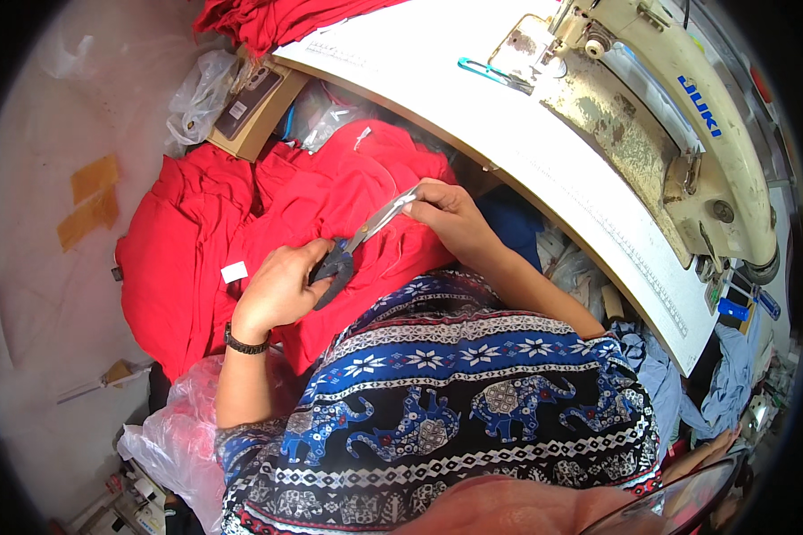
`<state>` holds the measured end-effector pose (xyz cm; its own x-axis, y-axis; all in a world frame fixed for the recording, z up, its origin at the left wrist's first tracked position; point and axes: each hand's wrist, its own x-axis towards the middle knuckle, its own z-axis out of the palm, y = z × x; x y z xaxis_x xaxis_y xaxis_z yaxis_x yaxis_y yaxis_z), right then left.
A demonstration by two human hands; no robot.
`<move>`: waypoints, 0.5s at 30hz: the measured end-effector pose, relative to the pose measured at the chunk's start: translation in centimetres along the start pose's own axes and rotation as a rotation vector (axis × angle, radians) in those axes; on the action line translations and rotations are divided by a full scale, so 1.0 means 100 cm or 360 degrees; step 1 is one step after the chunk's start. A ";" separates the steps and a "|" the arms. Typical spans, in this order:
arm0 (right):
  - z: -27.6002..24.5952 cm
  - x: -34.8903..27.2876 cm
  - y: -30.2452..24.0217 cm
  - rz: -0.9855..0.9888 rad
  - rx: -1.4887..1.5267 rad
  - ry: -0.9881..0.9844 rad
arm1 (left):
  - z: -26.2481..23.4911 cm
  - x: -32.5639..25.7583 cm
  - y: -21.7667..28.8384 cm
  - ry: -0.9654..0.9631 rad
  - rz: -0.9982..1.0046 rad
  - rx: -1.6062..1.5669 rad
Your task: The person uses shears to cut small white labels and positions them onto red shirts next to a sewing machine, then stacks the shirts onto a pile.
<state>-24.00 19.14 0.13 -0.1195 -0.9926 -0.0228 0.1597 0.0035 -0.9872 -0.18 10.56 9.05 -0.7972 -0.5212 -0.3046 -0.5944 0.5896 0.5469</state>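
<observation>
The left hand [281,283] has its fingers closed around the dark handles of scissors [359,239], held above a heap of red cloth [183,241]. The scissors' long axis slants: handles lower left, blades pointing up and right toward the right hand [455,218], whose thumb and fingers pinch a small white piece [405,201] at the blade tips.

"Your white table [446,53]: what lies on it?"

"Your sewing machine [727,129] stands to the right, teal snips [478,67] close by its left end, and red cloth [277,22] sits heaped at your far left."
</observation>
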 end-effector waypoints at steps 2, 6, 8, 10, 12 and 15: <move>-0.003 0.002 0.003 0.0041 0.0003 -0.0018 | -0.001 0.002 -0.002 0.0052 -0.0001 -0.0191; -0.005 0.006 0.023 0.0123 0.0158 0.0100 | -0.009 0.032 -0.009 0.0242 -0.0069 -0.1450; -0.003 0.006 0.038 0.0256 0.0542 0.0203 | -0.028 0.070 -0.017 0.0535 -0.0069 -0.0570; 0.000 0.003 0.054 0.0437 0.0248 0.0334 | -0.042 0.115 -0.020 0.0720 0.0196 -0.0017; -0.001 0.003 0.066 0.0492 0.0179 0.0148 | -0.055 0.173 -0.012 0.0868 0.0225 0.0436; -0.011 0.003 0.068 0.0486 0.0197 -0.0172 | -0.065 0.224 0.014 0.0862 0.0312 0.0437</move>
<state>-24.00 18.95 -6.80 0.0558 -0.9551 -0.2910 0.2903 0.2944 -0.9105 -18.14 -4.31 8.08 -0.7705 -0.5831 0.2576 -0.5052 0.8050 0.3109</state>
